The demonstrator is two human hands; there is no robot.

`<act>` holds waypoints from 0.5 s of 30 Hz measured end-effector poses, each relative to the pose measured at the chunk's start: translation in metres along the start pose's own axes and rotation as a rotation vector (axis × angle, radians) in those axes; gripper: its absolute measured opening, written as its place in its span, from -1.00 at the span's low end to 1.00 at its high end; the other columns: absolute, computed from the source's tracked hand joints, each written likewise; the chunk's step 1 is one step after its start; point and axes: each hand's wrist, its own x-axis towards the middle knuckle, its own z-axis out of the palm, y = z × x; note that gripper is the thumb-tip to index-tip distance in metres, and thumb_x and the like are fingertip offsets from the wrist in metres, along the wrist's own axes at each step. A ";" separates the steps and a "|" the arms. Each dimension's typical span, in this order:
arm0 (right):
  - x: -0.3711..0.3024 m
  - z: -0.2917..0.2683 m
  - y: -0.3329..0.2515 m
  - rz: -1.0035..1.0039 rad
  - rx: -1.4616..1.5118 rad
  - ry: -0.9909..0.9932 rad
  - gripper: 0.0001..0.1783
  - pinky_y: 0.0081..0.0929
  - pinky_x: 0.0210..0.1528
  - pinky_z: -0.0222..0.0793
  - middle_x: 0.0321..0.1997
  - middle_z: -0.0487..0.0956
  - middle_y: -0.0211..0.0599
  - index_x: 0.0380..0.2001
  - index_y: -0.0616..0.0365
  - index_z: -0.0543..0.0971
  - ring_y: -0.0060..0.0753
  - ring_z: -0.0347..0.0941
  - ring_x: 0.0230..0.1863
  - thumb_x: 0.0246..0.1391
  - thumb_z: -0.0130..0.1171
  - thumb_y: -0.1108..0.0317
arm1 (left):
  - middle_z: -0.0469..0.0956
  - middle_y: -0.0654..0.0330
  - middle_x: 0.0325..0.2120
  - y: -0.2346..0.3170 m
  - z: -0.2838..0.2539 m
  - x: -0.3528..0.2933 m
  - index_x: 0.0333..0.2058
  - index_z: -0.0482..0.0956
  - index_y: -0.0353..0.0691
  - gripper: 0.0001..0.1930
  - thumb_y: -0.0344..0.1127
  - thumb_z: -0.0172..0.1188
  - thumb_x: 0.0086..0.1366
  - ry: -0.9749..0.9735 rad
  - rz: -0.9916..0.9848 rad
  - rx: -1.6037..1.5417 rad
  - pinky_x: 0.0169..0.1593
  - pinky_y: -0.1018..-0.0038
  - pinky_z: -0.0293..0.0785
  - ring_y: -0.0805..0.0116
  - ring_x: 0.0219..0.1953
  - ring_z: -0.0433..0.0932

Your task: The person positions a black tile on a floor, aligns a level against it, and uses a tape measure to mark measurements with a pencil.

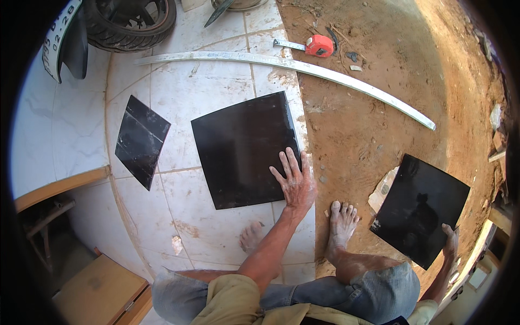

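A large black tile (241,151) lies on the white tiled floor in front of me. My left hand (295,181) rests on its right edge, fingers spread over the glossy top. Out to the right, my right hand (450,238) grips the lower right edge of another black tile (422,208); its fingers are partly hidden by the tile. That tile is over the dirt, with a pale flat piece (383,190) showing at its left side. A smaller black tile piece (142,142) with a pale line across it lies to the left.
A long white straightedge bar (346,81) spans floor and dirt. Beyond it sits a red tape measure (319,46), its blade partly out. A motorbike wheel (130,24) stands at the far left. Wooden furniture (103,290) is near left; my bare foot (342,225) is on the dirt.
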 end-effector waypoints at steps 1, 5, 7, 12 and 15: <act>0.002 0.004 -0.002 0.013 0.029 0.003 -0.24 -0.27 0.12 0.38 0.08 0.43 -0.14 0.19 0.23 0.27 -0.23 0.41 0.04 -0.09 0.33 0.27 | -0.16 -0.35 0.38 0.001 -0.002 0.001 0.35 0.12 -0.29 -0.20 -0.32 0.20 0.13 -0.007 0.005 -0.017 0.22 -0.56 -0.25 -0.39 0.43 -0.21; 0.015 0.000 0.020 0.046 0.013 0.057 -0.26 -0.26 0.12 0.40 0.06 0.44 -0.09 0.15 0.26 0.31 -0.21 0.42 0.04 -0.09 0.32 0.21 | -0.13 -0.34 0.38 -0.005 -0.002 -0.001 0.34 0.18 -0.24 -0.21 -0.30 0.22 0.11 -0.007 0.024 -0.042 0.24 -0.54 -0.27 -0.36 0.44 -0.19; 0.020 0.001 0.031 0.035 -0.005 0.055 -0.28 -0.30 0.10 0.41 0.07 0.44 -0.09 0.13 0.27 0.35 -0.22 0.43 0.04 -0.08 0.31 0.19 | -0.10 -0.32 0.38 -0.011 -0.008 -0.001 0.34 0.20 -0.23 -0.20 -0.27 0.24 0.10 -0.023 0.042 -0.040 0.24 -0.53 -0.27 -0.33 0.44 -0.18; 0.045 -0.012 0.078 0.015 -0.029 0.174 -0.36 -0.32 0.09 0.34 -0.12 0.49 -0.19 0.03 0.25 0.42 -0.25 0.42 -0.06 0.00 0.32 0.04 | -0.02 -0.26 0.38 -0.026 -0.031 0.025 0.32 0.24 -0.20 -0.19 -0.18 0.31 0.08 0.022 0.085 -0.141 0.29 -0.46 -0.24 -0.26 0.45 -0.14; 0.061 -0.017 0.096 0.089 -0.237 0.153 -0.38 -0.31 0.10 0.32 -0.12 0.51 -0.15 -0.08 0.28 0.51 -0.26 0.41 -0.05 0.06 0.28 -0.09 | 0.02 -0.25 0.37 -0.061 -0.049 0.070 0.32 0.24 -0.21 -0.20 -0.16 0.30 0.10 0.172 -0.032 -0.105 0.33 -0.35 -0.17 -0.22 0.44 -0.08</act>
